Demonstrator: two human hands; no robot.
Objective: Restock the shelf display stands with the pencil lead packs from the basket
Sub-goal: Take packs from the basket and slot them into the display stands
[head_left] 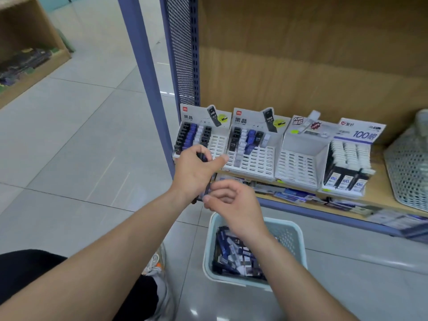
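Your left hand (pixel 196 169) curls round dark pencil lead packs (pixel 209 185) near the far-left display stand (pixel 216 141). Your right hand (pixel 234 202), fingers curled, meets their lower end, grip unclear, above the basket (pixel 288 237) of packs.

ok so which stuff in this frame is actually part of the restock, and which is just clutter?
Job: floor basket of lead packs; held packs gripped in the left hand; right hand beside them; four display stands on the shelf.
Clutter: mesh basket on the shelf's right; loose packets at the shelf's front edge; far shelf unit.
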